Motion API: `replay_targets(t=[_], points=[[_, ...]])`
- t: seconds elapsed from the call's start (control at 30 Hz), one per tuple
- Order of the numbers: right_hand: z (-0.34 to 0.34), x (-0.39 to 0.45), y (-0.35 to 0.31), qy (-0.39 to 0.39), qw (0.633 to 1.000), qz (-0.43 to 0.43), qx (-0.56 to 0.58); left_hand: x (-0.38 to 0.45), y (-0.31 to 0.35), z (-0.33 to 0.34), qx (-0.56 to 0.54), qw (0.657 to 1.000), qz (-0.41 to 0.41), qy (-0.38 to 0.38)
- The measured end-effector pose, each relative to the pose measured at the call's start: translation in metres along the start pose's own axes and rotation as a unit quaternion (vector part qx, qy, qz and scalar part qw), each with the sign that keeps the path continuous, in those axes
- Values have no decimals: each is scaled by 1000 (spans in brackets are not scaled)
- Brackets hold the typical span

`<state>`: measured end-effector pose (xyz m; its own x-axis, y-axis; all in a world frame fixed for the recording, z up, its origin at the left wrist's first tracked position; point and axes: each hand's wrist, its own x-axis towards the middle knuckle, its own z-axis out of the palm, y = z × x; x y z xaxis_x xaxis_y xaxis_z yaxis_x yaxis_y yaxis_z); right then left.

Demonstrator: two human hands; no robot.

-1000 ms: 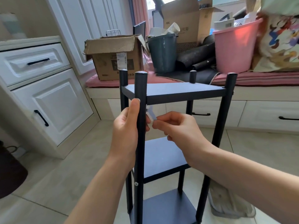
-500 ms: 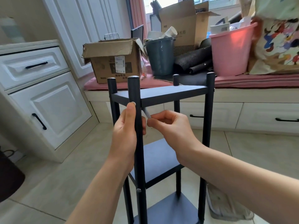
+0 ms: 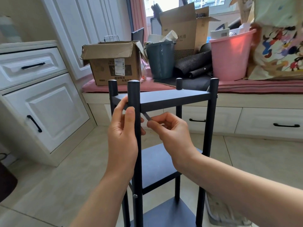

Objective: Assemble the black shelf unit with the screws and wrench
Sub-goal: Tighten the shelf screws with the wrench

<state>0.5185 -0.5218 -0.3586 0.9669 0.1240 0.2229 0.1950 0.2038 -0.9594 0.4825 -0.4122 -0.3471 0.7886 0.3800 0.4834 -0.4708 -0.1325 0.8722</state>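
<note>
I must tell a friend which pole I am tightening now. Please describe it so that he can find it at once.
Find the black shelf unit standing on the tiled floor before the window bench. Of its four upright poles, take the front pole nearest the camera. Only this one has the left hand around it, and the right hand pinches a small grey wrench beside it.

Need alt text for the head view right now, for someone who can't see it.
The left hand grips the near front post of a black three-tier shelf unit while the right hand pinches a small grey wrench just under the top shelf. Behind, cardboard boxes and a pink bucket crowd a window bench.
</note>
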Motion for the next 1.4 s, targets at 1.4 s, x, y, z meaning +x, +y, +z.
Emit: replay_targets(t=[1.4], points=[[30,20,9,5,999,42,23,8,2,-14,-122,988,-91,-21]])
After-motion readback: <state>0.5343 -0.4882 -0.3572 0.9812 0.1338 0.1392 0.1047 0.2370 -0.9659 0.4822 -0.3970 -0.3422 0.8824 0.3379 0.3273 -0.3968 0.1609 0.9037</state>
